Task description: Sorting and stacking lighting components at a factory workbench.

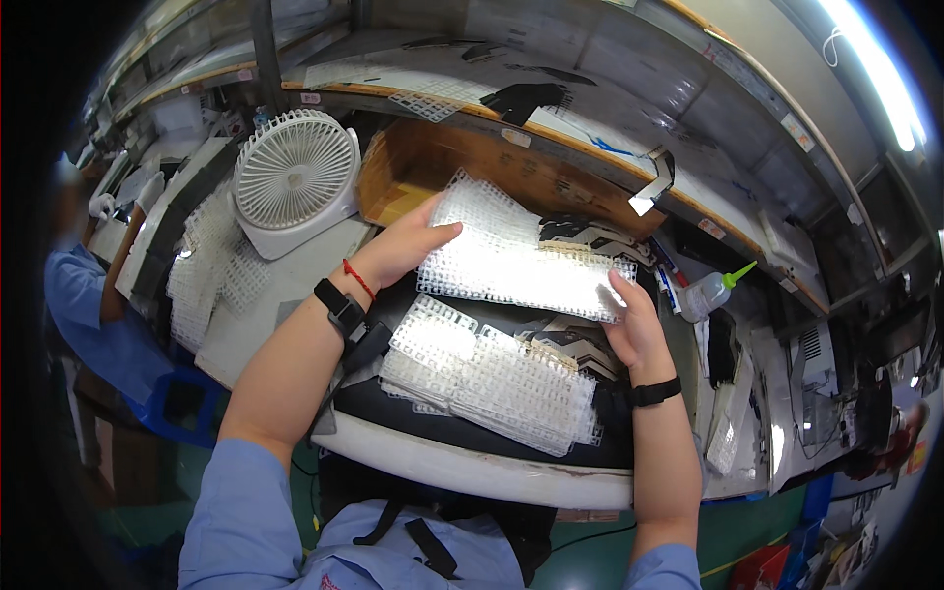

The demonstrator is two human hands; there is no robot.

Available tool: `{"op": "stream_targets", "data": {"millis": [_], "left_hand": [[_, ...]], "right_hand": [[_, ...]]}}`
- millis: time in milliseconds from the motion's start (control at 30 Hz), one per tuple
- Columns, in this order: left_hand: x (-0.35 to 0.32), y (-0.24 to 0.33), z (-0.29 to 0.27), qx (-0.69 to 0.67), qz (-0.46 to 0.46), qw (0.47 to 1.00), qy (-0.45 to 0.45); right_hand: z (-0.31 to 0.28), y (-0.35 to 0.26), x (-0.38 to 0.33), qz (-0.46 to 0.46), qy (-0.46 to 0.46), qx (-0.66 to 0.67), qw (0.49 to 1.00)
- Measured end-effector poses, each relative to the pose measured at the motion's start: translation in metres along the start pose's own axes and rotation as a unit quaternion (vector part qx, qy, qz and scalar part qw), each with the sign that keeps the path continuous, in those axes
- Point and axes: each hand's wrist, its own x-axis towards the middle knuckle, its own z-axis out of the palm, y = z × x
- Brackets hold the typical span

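Both hands grip a pale, glossy perforated sheet [521, 270], held up over the bench and catching a bright glare. My left hand [408, 244] pinches it at the left end, thumb on top. At the right end, my right hand [637, 320] closes on its edge with the thumb over the face. Whether it is one sheet or several together, I cannot tell. Below it, nearer me, a fanned pile of similar perforated sheets [501, 383] lies on a black mat [393, 408]. Dark and white angled strips [590, 236] show just behind the held sheet.
A white fan [297, 175] stands at the left, beside more perforated sheets [205, 261]. Behind is a wooden box [472, 152] under a shelf. A squeeze bottle [703, 295] with a green tip and several pens [667, 270] are at the right. Another person [93, 305] works at the far left.
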Motion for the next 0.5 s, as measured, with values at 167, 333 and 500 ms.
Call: {"op": "stream_targets", "data": {"millis": [167, 333, 500], "left_hand": [[-0.003, 0.003, 0.004, 0.019, -0.010, 1.000, 0.001], [-0.005, -0.006, -0.007, 0.109, 0.021, 0.993, -0.039], [-0.010, 0.000, -0.004, 0.332, 0.072, 0.940, 0.035]], "right_hand": [[0.011, 0.008, 0.001, -0.085, 0.038, -0.198, 0.976], [0.013, 0.009, -0.011, -0.148, 0.046, -0.222, 0.963], [-0.006, 0.011, -0.024, -0.110, 0.062, -0.348, 0.929]]}}
